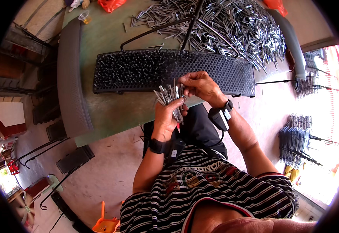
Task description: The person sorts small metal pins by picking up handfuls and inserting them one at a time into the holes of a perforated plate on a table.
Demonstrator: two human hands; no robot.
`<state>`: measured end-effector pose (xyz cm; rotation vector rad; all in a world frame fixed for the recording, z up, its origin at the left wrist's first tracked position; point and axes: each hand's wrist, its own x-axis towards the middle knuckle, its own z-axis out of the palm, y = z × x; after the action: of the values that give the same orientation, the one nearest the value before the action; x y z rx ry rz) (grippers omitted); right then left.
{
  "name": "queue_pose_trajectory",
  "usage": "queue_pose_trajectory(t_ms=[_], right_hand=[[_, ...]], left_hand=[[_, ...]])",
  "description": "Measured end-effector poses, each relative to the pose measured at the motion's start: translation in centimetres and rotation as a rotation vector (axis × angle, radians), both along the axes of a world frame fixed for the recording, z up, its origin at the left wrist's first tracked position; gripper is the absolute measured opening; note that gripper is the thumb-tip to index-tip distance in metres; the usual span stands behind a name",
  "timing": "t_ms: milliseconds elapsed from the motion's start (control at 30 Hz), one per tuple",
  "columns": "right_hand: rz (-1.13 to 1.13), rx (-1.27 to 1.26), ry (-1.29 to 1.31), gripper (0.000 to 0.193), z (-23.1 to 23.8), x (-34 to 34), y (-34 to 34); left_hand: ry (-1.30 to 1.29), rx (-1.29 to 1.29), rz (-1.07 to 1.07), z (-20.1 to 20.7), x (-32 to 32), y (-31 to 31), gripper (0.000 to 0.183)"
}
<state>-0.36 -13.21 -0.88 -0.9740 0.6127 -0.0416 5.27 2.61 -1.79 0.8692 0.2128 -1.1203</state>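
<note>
My left hand (165, 117) is closed around a bunch of slim silvery metal pieces (171, 95), which fan out above the thumb. Close beside their upper ends, my right hand (202, 86) has thumb and forefinger pinched together; whatever is between those fingertips is too small to make out. Just beyond both hands lies a long black perforated panel (216, 70) on a wire frame. Many of the same metal pieces stand in the holes of its left part, while holes on the right show bare. A large heap of loose metal pieces (235, 31) covers the far right of the table.
The green tabletop (103, 112) has a grey curved edge cover (72, 77) on its left. A small clear cup (84, 17) and a red plastic bag (111, 4) sit at the back. Stacked wire racks (295, 139) stand right; an orange chair (106, 224) stands lower left.
</note>
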Motion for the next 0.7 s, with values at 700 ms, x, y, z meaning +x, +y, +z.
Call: queue_pose_trajectory(t_ms=[700], right_hand=[[-0.216,-1.613,-0.126,0.006,-1.7,3.2,-1.1]], left_hand=[[0.020,0.146,0.093,-0.7,0.1,0.1,0.016]])
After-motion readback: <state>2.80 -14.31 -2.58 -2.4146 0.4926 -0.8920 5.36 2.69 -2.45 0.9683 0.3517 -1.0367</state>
